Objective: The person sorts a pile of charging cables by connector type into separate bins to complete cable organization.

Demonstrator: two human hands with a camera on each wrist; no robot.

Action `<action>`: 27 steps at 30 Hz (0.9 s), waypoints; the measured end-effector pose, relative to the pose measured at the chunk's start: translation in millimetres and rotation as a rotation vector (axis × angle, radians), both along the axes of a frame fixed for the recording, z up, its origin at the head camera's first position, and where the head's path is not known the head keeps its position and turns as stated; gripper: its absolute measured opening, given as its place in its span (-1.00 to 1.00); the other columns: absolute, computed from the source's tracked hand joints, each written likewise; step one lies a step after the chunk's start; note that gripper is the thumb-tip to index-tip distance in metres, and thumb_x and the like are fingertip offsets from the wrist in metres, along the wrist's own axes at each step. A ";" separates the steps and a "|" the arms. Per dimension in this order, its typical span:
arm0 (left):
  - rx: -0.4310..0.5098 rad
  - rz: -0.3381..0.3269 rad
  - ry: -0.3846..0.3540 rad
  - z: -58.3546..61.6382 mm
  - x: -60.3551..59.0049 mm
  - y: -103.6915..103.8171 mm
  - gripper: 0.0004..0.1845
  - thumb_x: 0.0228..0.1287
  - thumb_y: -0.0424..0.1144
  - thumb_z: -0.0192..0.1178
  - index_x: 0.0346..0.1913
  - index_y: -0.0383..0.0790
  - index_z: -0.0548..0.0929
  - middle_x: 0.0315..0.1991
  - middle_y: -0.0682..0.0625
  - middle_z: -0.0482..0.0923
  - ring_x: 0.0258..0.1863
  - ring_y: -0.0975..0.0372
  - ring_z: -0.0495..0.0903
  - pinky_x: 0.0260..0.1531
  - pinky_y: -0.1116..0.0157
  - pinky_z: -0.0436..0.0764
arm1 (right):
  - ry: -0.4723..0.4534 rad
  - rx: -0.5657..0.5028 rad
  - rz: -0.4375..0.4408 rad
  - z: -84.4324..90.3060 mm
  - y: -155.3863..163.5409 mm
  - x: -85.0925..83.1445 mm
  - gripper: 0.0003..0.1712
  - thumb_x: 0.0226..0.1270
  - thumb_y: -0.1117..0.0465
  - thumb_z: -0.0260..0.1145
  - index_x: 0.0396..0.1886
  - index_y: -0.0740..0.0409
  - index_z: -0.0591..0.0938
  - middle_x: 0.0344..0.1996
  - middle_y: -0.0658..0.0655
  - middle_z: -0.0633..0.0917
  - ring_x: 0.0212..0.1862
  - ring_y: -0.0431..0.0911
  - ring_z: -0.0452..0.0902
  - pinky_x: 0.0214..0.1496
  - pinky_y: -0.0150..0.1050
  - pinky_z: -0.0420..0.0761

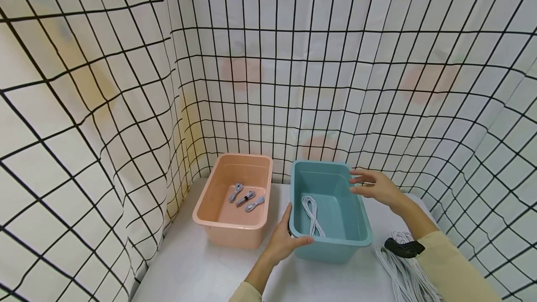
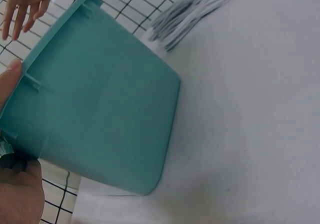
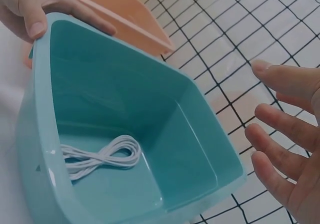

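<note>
A teal bin [image 1: 331,246] stands on the table with a bundled white cable [image 1: 311,216] lying inside at its left. My left hand [image 1: 280,242] holds the near-left corner of this bin, thumb along the front rim and fingers along the outer left side. Something dark [image 2: 17,163] shows between that hand and the bin; its kind cannot be made out. Over the bin's far-right rim hovers my right hand [image 1: 375,188], fingers spread apart and holding nothing. The right wrist view shows the right hand [image 3: 292,134] apart from the rim.
Left of the teal bin stands a peach bin [image 1: 235,232] with 3 small grey cable bundles [image 1: 247,198] in it. A pile of white cables [image 1: 400,269] lies at the right, under my right forearm. Black wire grid [image 1: 293,83] encloses the back and sides.
</note>
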State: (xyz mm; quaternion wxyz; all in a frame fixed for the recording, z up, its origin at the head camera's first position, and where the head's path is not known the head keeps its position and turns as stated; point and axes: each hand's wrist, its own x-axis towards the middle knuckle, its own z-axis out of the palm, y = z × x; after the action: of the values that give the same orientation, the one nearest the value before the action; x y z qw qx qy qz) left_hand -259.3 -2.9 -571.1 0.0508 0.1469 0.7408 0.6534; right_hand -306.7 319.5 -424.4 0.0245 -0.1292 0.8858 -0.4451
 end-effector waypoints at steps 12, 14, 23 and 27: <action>0.004 -0.009 -0.007 0.9 0.4 -0.3 0.28 0.09 0.01 0.61 0.70 0.12 -0.08 0.64 0.00 0.05 0.47 -0.03 0.29 0.31 -0.09 0.42 | 0.014 0.024 -0.022 -5.0 23.4 17.2 -0.21 0.45 0.01 0.42 0.52 0.26 0.39 0.23 0.38 0.60 0.18 0.31 0.57 0.03 0.21 0.63; 0.003 -0.009 -0.004 0.7 0.3 0.1 0.28 0.09 0.01 0.61 0.70 0.12 -0.08 0.64 0.00 0.05 0.47 -0.03 0.30 0.31 -0.08 0.43 | 0.016 0.038 -0.036 -7.2 28.1 20.3 -0.21 0.45 -0.03 0.41 0.51 0.26 0.39 0.23 0.37 0.61 0.19 0.32 0.57 0.05 0.27 0.60; 0.001 -0.005 -0.014 1.0 -0.1 1.0 0.27 0.09 -0.03 0.61 0.70 0.09 -0.08 0.64 -0.01 0.05 0.48 -0.03 0.28 0.32 -0.09 0.41 | 0.028 0.049 -0.070 -20.5 52.7 38.4 -0.21 0.47 -0.02 0.40 0.50 0.29 0.38 0.24 0.42 0.59 0.19 0.37 0.55 0.03 0.26 0.61; -0.002 -0.004 -0.014 1.7 0.4 0.0 0.26 0.11 -0.07 0.61 0.70 0.08 -0.09 0.64 -0.02 0.05 0.48 -0.04 0.27 0.33 -0.10 0.40 | 0.032 0.038 -0.066 -28.6 63.5 45.7 -0.23 0.49 0.04 0.39 0.51 0.32 0.35 0.25 0.43 0.57 0.19 0.36 0.55 0.01 0.08 0.66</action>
State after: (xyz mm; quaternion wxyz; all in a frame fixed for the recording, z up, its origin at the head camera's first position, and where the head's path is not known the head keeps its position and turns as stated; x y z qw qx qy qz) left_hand -258.9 -3.0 -569.4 0.0571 0.1437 0.7407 0.6538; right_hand -261.0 383.0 -453.0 -0.0017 -0.1063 0.8982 -0.4266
